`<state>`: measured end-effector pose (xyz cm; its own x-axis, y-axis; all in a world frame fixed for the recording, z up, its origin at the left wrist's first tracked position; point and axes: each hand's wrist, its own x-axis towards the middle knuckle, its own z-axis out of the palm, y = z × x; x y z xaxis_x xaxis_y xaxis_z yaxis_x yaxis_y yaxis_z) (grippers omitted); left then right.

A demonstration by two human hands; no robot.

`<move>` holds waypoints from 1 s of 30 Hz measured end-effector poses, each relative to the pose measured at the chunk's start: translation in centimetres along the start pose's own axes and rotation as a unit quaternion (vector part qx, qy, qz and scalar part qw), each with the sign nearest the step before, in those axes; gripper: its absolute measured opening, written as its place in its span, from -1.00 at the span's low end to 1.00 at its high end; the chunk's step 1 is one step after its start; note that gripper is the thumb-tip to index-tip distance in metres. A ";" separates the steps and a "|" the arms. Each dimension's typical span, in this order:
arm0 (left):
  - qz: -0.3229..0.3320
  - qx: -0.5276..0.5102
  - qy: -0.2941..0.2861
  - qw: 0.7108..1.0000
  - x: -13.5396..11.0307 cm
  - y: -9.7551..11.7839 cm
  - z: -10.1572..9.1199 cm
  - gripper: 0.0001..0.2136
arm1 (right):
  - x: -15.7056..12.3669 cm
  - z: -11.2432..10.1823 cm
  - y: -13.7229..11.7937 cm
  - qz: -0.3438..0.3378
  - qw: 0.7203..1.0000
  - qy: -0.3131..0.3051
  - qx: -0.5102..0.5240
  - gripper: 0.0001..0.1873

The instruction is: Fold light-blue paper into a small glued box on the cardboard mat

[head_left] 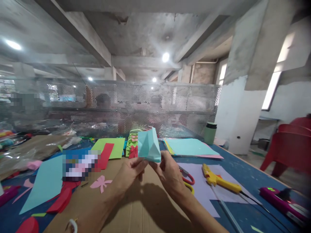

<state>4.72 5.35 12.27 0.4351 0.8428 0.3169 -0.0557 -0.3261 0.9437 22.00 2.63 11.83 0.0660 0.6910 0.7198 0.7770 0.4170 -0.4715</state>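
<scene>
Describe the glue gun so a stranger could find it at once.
On the blue table, look just right of the right hand. The glue gun lies on a pale lilac sheet. It is bright yellow with a black cord, unlike the red-handled scissors beside it.

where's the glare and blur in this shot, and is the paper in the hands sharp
Head view: the ceiling lamp and the window flare white; the left hand and right hand pinching the folded light-blue paper are fairly sharp and cast a soft shadow on the cardboard; the red chair at the edge is smeared, and the wide lens bends the beams.
</scene>
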 end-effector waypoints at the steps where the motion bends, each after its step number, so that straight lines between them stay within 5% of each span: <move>1: 0.019 0.039 0.009 0.999 0.1 0.0 -0.1 -0.68 | 0.0 0.0 0.0 -0.010 1.000 0.007 0.006 -0.76; 8: 0.154 0.286 0.105 0.940 -0.6 0.7 -0.6 -0.71 | -0.1 0.7 0.7 -0.069 0.997 0.040 0.011 -0.87; 12: 0.199 0.277 0.082 0.936 -0.8 1.0 -0.3 -0.72 | -0.3 0.9 0.8 -0.066 0.997 0.034 -0.001 -0.87; 19: -0.012 0.041 0.009 0.999 -0.3 -0.3 0.5 -0.63 | -0.7 1.3 0.6 -0.060 0.997 0.005 -0.047 -0.78; 30: -0.033 -0.048 0.024 0.998 -0.4 0.4 0.5 -0.60 | -0.7 0.8 0.0 -0.078 0.997 0.010 -0.015 -0.81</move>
<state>5.01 4.64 12.44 0.3976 0.8814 0.2551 -0.1155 -0.2278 0.9668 21.46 2.63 10.87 -0.0455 0.6064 0.7938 0.7976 0.5005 -0.3367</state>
